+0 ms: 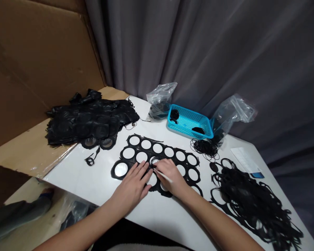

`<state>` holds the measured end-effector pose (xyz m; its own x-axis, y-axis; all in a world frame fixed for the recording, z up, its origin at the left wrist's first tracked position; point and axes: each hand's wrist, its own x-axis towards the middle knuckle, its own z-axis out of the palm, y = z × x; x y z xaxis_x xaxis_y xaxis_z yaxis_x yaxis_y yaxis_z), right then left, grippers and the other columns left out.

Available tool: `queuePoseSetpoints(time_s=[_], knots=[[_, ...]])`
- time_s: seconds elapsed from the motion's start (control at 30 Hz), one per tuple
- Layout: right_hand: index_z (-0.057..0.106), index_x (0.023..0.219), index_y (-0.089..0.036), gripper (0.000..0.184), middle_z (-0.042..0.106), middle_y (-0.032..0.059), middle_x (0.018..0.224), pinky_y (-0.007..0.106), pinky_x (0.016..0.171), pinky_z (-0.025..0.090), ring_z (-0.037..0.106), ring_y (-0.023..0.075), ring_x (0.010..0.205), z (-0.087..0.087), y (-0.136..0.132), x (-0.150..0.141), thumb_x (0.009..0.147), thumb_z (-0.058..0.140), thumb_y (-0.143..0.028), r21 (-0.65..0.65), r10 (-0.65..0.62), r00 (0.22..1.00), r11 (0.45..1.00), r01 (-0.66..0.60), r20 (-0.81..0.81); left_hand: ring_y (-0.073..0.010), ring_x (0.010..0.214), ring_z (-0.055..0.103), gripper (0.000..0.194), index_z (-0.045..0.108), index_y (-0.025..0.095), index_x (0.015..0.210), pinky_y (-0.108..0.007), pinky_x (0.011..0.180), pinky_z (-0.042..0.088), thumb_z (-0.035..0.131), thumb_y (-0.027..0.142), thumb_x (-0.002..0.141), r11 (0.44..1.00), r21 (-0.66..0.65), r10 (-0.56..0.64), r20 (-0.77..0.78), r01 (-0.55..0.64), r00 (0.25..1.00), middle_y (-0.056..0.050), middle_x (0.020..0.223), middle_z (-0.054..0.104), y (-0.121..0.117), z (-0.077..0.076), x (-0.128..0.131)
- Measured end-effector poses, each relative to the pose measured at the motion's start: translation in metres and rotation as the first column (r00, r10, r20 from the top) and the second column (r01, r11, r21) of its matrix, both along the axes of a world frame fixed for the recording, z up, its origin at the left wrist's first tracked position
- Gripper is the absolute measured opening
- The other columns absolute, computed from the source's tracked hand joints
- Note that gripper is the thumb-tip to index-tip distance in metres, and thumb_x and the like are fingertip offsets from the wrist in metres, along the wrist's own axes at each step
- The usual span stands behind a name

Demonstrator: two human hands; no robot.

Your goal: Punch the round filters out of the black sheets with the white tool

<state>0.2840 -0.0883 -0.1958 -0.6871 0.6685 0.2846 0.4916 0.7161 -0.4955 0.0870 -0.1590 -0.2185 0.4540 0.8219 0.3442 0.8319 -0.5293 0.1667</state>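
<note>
A black rubber-like sheet point(149, 153) with rows of round holes lies on the white table in front of me. My left hand point(132, 186) rests flat on its near left part, fingers spread. Around a thin pale stick-like tool point(164, 176), my right hand point(170, 174) is closed, with the fingertips down at the sheet. Thin black rings point(153, 160) show at one hole beside those fingertips. The tool's tip and its exact kind are hard to make out, and my right hand covers part of the sheet.
Stacked black sheets point(86, 120) lie back left, near a cardboard box point(42, 52). A blue basket point(189, 120) holds black rings, between clear plastic bags point(162, 94). Loose rings point(205, 148) and a heap of punched black scraps point(251, 195) are on the right. A person's leg point(23, 212) shows lower left.
</note>
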Motion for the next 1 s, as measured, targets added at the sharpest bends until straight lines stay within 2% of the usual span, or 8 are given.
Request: queuePoseSetpoints(time_s=[0.07, 0.17, 0.23, 0.3, 0.4, 0.47, 0.63, 1.0], knots=[[0.059, 0.100, -0.019, 0.015, 0.068, 0.0121, 0.113, 0.041, 0.087, 0.039, 0.057, 0.0268, 0.105, -0.001, 0.005, 0.001, 0.093, 0.050, -0.010, 0.120, 0.048, 0.994, 0.991, -0.060, 0.101, -0.0302, 0.140, 0.043, 0.045, 0.051, 0.013, 0.141, -0.050, 0.116, 0.035, 0.054, 0.025, 0.097, 1.000, -0.003, 0.000, 0.012, 0.000, 1.000, -0.016, 0.148, 0.051, 0.000, 0.000, 0.000], [0.059, 0.092, -0.020, 0.013, 0.070, 0.0118, 0.103, 0.041, 0.085, 0.039, 0.059, 0.0276, 0.098, 0.005, 0.028, 0.008, 0.091, 0.049, -0.011, 0.130, -0.145, 0.984, 0.983, 0.131, 0.105, -0.0298, 0.141, 0.042, 0.042, 0.053, 0.015, 0.139, -0.050, 0.116, 0.034, 0.054, 0.025, 0.098, 1.000, -0.008, 0.003, 0.042, -0.002, 0.999, -0.015, 0.147, 0.051, 0.000, 0.001, 0.000], [0.055, 0.082, -0.021, 0.015, 0.068, 0.0081, 0.086, 0.038, 0.077, 0.041, 0.059, 0.0246, 0.083, 0.012, 0.047, 0.015, 0.094, 0.046, -0.017, 0.048, -0.313, 0.949, 0.949, 0.312, 0.023, -0.0289, 0.141, 0.042, 0.041, 0.054, 0.016, 0.138, -0.049, 0.116, 0.034, 0.054, 0.025, 0.098, 1.000, -0.008, 0.000, 0.054, 0.000, 0.999, -0.014, 0.147, 0.052, 0.000, 0.001, -0.001], [0.051, 0.078, -0.021, 0.020, 0.066, 0.0043, 0.079, 0.034, 0.071, 0.042, 0.058, 0.0213, 0.074, 0.018, 0.057, 0.019, 0.096, 0.047, -0.026, -0.123, -0.383, 0.921, 0.920, 0.372, -0.075, -0.0282, 0.141, 0.042, 0.041, 0.054, 0.016, 0.138, -0.048, 0.116, 0.035, 0.054, 0.025, 0.098, 1.000, -0.006, 0.000, 0.050, 0.000, 0.999, -0.014, 0.147, 0.052, -0.001, 0.001, -0.001], [0.050, 0.073, -0.022, 0.023, 0.065, 0.0004, 0.077, 0.029, 0.069, 0.042, 0.059, 0.0183, 0.073, 0.020, 0.049, 0.017, 0.093, 0.055, -0.033, -0.409, -0.358, 0.920, 0.872, 0.267, -0.163, -0.0287, 0.141, 0.042, 0.042, 0.054, 0.015, 0.138, -0.049, 0.116, 0.034, 0.054, 0.024, 0.097, 1.000, -0.007, 0.006, 0.029, -0.006, 1.000, -0.015, 0.147, 0.052, -0.001, 0.002, -0.001], [0.049, 0.072, -0.022, 0.023, 0.063, -0.0012, 0.075, 0.028, 0.069, 0.041, 0.058, 0.0173, 0.073, 0.017, 0.034, 0.011, 0.091, 0.057, -0.032, -0.480, -0.311, 0.936, 0.855, 0.199, -0.165, -0.0291, 0.141, 0.042, 0.042, 0.054, 0.016, 0.138, -0.049, 0.116, 0.035, 0.055, 0.024, 0.097, 1.000, -0.009, 0.010, 0.026, -0.009, 1.000, -0.015, 0.147, 0.052, -0.001, 0.002, 0.000], [0.050, 0.073, -0.023, 0.022, 0.056, -0.0025, 0.073, 0.027, 0.068, 0.040, 0.054, 0.0162, 0.072, 0.005, 0.011, 0.001, 0.092, 0.056, -0.030, -0.455, -0.252, 0.953, 0.878, 0.151, -0.170, -0.0294, 0.140, 0.044, 0.042, 0.054, 0.016, 0.138, -0.051, 0.115, 0.036, 0.054, 0.024, 0.097, 0.999, -0.032, 0.015, 0.035, -0.014, 0.999, -0.015, 0.147, 0.052, 0.000, 0.003, 0.001], [0.050, 0.070, -0.023, 0.023, 0.059, -0.0008, 0.075, 0.029, 0.071, 0.039, 0.055, 0.0180, 0.077, 0.008, 0.011, 0.002, 0.092, 0.058, -0.024, -0.371, -0.209, 0.970, 0.916, 0.150, -0.124, -0.0298, 0.139, 0.045, 0.045, 0.052, 0.017, 0.140, -0.052, 0.114, 0.037, 0.056, 0.023, 0.095, 0.998, -0.059, 0.026, 0.012, -0.025, 1.000, -0.015, 0.147, 0.052, 0.000, 0.007, 0.002]])
